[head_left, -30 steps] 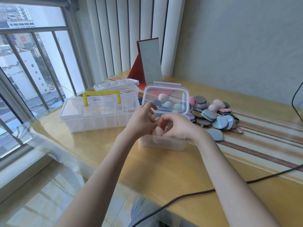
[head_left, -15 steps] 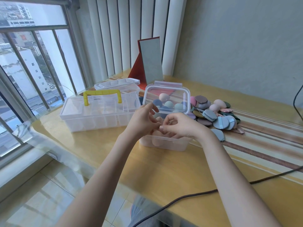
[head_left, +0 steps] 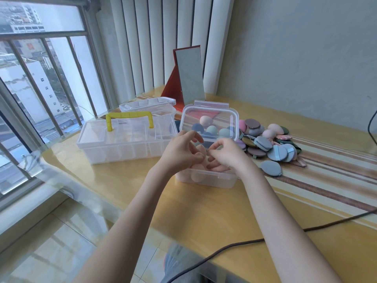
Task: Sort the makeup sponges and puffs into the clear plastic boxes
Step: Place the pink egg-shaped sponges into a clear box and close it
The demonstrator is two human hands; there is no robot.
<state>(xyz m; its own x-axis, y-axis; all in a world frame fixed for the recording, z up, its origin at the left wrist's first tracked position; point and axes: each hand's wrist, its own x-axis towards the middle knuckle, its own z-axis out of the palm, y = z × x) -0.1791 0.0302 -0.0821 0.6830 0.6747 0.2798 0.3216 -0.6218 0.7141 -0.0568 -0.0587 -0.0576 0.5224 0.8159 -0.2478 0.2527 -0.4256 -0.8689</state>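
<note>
A red-backed mirror (head_left: 189,74) stands upright by white blinds (head_left: 163,41).

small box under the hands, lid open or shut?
Open: the small box has its lid standing upright behind both hands.

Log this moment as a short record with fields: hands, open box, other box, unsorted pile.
left hand: over the open box, fingers curled on a beige sponge
right hand: beside it, fingertips at the same sponge
open box: lid up, beige sponges inside
handled box: closed, yellow handle
unsorted pile: puffs and sponges on the table, right of the box
</note>
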